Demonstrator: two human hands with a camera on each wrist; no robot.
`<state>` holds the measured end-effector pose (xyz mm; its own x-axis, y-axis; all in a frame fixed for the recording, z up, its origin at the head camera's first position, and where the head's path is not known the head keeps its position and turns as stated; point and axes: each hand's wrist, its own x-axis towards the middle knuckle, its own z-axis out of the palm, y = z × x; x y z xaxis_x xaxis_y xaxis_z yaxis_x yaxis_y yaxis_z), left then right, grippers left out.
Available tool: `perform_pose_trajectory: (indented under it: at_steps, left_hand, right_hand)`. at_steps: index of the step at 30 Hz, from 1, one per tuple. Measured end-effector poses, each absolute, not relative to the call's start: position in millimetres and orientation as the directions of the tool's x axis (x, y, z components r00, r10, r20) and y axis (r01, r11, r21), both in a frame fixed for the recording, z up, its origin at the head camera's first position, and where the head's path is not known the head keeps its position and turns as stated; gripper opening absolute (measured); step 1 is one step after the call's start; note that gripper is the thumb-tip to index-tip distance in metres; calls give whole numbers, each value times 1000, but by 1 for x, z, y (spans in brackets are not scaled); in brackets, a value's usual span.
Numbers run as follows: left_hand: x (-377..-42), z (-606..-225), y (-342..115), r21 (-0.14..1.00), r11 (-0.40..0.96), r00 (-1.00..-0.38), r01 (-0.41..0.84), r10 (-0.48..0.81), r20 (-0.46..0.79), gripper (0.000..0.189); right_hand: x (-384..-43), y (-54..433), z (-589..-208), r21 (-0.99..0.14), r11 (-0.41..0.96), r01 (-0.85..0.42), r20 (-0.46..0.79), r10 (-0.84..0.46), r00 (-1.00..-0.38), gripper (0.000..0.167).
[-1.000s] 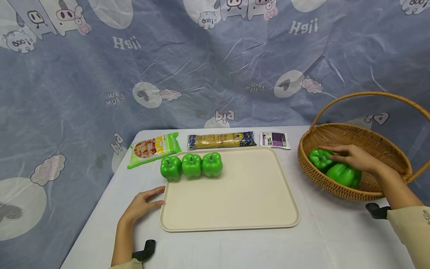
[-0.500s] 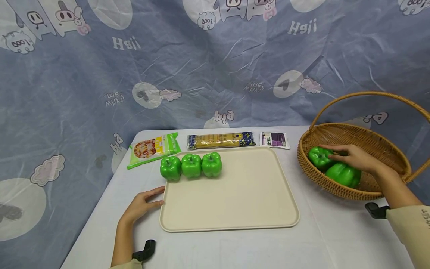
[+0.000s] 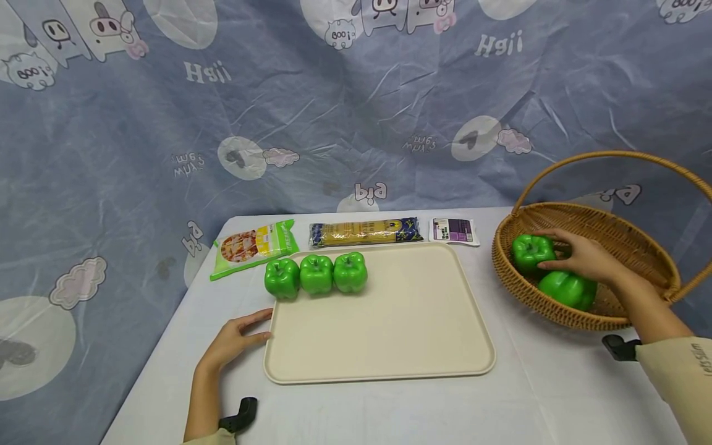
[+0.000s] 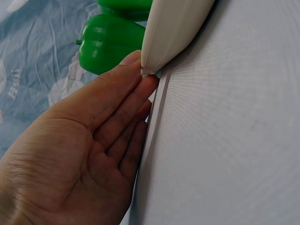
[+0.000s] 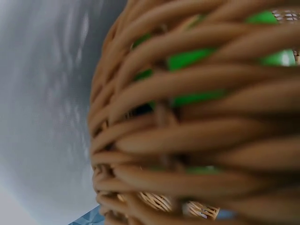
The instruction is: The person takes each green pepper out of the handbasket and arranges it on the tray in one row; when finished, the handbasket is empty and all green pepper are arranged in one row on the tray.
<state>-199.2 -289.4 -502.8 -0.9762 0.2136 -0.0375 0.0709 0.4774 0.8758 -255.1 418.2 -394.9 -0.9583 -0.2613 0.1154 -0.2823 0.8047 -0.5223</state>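
Note:
My left hand (image 3: 229, 340) is at the left edge of a beige rectangular tray (image 3: 384, 334). In the left wrist view, the thumb and index finger (image 4: 150, 84) pinch the tray's rim (image 4: 173, 33). Inside the wicker basket (image 3: 617, 321), on the right, my right hand (image 3: 584, 254) holds a green bell pepper (image 3: 531, 249) by its right side, thumb towards the front. A second bell pepper (image 3: 567, 292) lies beneath that hand. Three more bell peppers (image 3: 316, 274) stand in a row at the tray's back left. Basket weave (image 5: 197, 136) hides the right hand in the right wrist view.
Along the table's back lie a green food bag (image 3: 253, 249), a long pack of what looks like pasta (image 3: 364, 232) and a small white-and-purple packet (image 3: 453, 232). The basket's tall handle (image 3: 606, 153) arches above the rim. A printed blue-grey curtain (image 3: 334, 123) hangs behind.
My right hand has shifted its hold, and the far bell pepper in the basket has risen slightly, showing more of itself. The left hand and the tray stay in place.

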Motion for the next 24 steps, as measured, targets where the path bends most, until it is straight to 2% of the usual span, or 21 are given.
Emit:
perform_pose_trajectory:
  at_steps: [11,17,24]
  left_hand:
    - [-198,-501,-289,876,477,-977,76,213,-31,56]
    - [-199,-502,-288,874,481,-978,65,207,-41,56]
    - [-199,-504,-290,877,476,-977,67,208,-38,56]
  right_hand:
    - [-254,417,-395,-472,840,-267,130,-234,-964,71]
    - [-253,420,-396,-486,830,-273,143,-233,-962,72]
    - [-242,422,-388,-537,811,-232,159,-172,-972,74]
